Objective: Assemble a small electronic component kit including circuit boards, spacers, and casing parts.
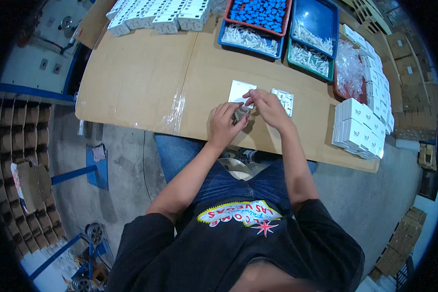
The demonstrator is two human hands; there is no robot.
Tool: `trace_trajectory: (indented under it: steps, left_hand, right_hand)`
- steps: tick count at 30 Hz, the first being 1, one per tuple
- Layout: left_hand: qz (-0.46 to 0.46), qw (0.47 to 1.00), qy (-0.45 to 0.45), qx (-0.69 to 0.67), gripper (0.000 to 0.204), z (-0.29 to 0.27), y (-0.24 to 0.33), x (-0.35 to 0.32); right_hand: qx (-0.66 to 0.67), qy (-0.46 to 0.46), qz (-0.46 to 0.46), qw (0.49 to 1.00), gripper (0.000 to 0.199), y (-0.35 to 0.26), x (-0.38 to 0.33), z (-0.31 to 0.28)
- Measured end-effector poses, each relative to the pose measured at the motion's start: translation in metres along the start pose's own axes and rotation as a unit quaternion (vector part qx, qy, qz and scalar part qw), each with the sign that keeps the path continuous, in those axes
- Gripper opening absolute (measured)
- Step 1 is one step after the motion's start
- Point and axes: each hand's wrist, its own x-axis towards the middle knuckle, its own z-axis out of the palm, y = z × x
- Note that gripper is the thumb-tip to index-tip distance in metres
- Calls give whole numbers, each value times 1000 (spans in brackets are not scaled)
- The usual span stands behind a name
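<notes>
Object (240, 113), small and greyish, is held in the half-curled left hand (223, 122) over the counter (131, 80); right hand (270, 108) bends close beside it, whether gripping I cannot tell.

- Small item (241, 114) between left hand (223, 124) and right hand (270, 109): largely covered; kind not determinable.
- White square piece (239, 89): lower part hidden by hands.
- White panel (285, 100): surface details too small to identify.
- White boxes (165, 15): cut off by upper edge.
- Blue pieces (259, 12): individual shapes indistinct.
</notes>
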Motion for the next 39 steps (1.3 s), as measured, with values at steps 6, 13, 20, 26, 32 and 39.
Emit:
trace_trajectory:
  steps: [6, 13, 20, 26, 32, 39]
  left_hand:
    - [9, 1000, -6, 11, 35, 4, -1, 1]
    - [-10, 1000, -2, 12, 34, 3, -1, 1]
    - [-9, 1000, -1, 22, 33, 1, 2, 0]
    - [-10, 1000, -4, 10, 32, 3, 5, 0]
    - [-16, 1000, 3, 3, 31, 2, 3, 3]
    - [-12, 1000, 11, -16, 36, 3, -4, 1]
  right_hand:
    - [-208, 139, -62, 966, 24, 25, 85, -74]
    - [-390, 243, -65, 886, 26, 29, 172, -102]
    - [-493, 237, -40, 836, 30, 52, 202, -89]
    - [-459, 230, -28, 857, 31, 52, 203, -102]
    - [-263, 309, -151, 902, 24, 39, 172, -102]
    - [40, 192, -50, 979, 12, 17, 11, -17]
